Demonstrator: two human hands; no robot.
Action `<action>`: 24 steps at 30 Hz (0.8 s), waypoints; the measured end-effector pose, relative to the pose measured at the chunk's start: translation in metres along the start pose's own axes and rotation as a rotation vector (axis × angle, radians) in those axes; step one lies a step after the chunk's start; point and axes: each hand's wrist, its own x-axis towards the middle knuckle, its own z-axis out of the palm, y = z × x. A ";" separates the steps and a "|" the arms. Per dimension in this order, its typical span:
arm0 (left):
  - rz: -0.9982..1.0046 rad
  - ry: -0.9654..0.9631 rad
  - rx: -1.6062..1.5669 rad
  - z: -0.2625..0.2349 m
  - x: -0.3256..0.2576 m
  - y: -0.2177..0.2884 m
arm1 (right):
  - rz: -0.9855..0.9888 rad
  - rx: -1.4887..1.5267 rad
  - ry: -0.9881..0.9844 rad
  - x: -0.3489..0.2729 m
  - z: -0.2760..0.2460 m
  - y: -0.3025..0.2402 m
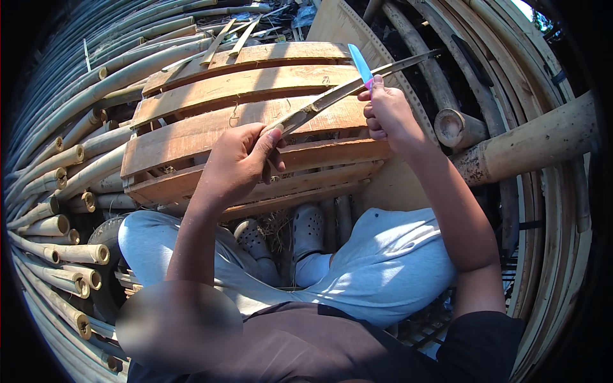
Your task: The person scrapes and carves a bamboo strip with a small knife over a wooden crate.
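Note:
A long split bamboo strip (319,100) slants up to the right above a crate of wooden slats (255,89). Its near end is gripped by my left hand (246,150), with thumb on top and fingers curled around. My right hand (391,115) is closed on the handle of a knife (361,64) with a light blue blade and a pinkish part near the grip. The blade points up and lies against or just beside the strip; which of the two I cannot tell. Most of the handle is hidden in my fingers.
Stacked bamboo poles (70,153) fill the left side, cut ends facing me. On the right are a thick bamboo pole (530,140), a shorter one (456,127) and long bent strips (536,255). Thin slivers (246,35) lie on the crate's far edge. My legs (383,268) flank the crate's near side.

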 end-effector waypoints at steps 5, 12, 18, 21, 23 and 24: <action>0.121 0.052 0.043 0.006 0.005 -0.002 | 0.021 -0.093 -0.082 0.010 -0.015 0.000; 0.173 0.167 0.181 0.010 0.006 -0.012 | -0.089 -0.357 -0.156 -0.006 -0.002 0.002; 0.252 0.167 0.287 0.013 0.007 -0.013 | -0.015 -0.424 -0.347 -0.043 0.023 0.008; 0.244 0.193 0.349 0.009 0.007 -0.019 | 0.073 -0.475 -0.392 -0.048 0.024 -0.011; 0.254 0.185 0.301 0.011 0.007 -0.013 | -0.014 -0.212 -0.180 -0.011 0.001 -0.001; 0.257 0.192 0.257 0.011 0.006 -0.010 | -0.024 -0.204 -0.095 0.000 -0.008 -0.003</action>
